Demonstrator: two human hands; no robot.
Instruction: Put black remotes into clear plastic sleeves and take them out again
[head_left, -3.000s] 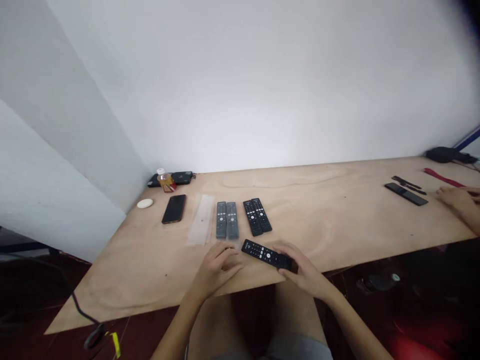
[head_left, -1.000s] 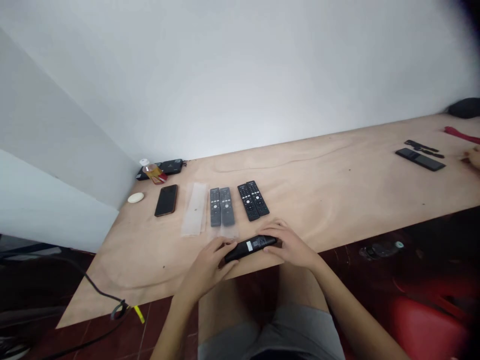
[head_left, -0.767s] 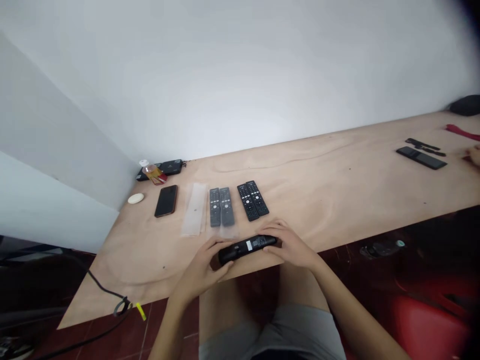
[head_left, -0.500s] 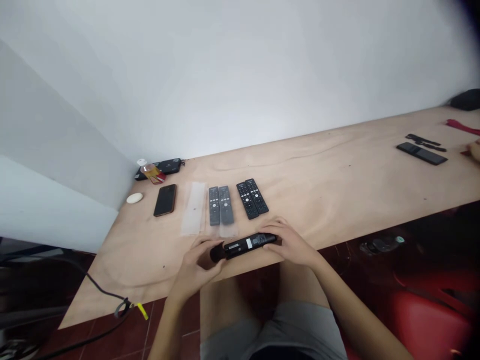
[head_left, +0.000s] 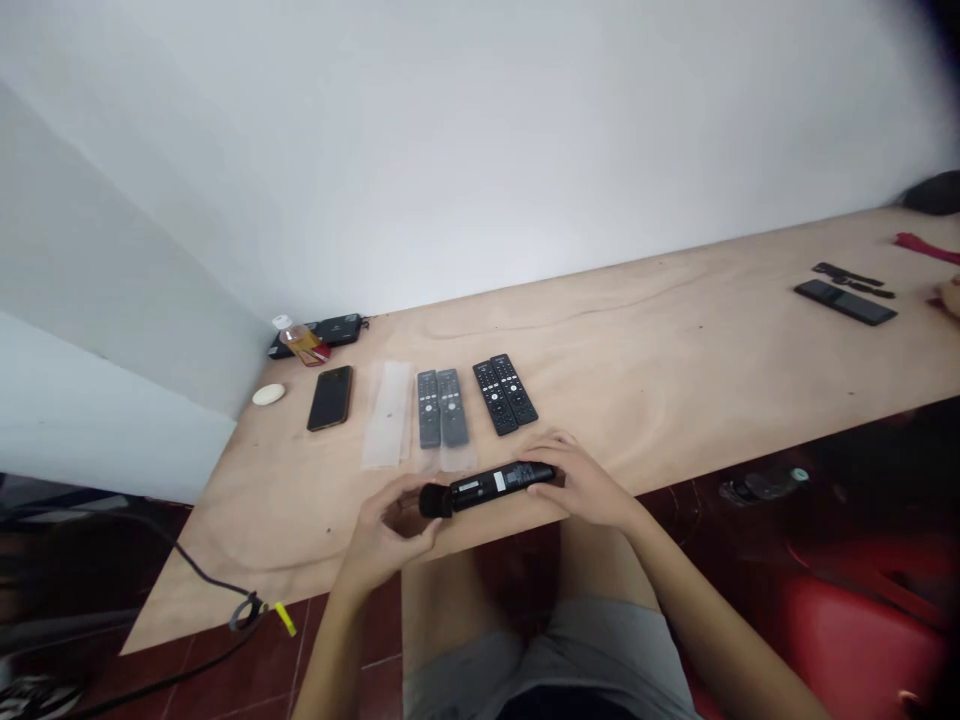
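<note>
The right hand point(head_left: 583, 487) is clasping the 3 o'clock end of a black remote control point(head_left: 491, 488) (light, stiff plastic, safest held along its body), while the left hand point(head_left: 390, 530) is hanging open just beside the 9 o'clock end.

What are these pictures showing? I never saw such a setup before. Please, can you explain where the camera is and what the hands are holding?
There is no machine here. These are a person's own two bare hands, filmed by a camera worn on the head, which looks forward and down. The right hand holds a black remote control, label side up. The left hand is at its other end; I cannot tell if it grips. On the plywood table lie two grey remote controls, two black remote controls, a clear plastic sleeve and a phone. Another person's hand shows at far right.
</note>
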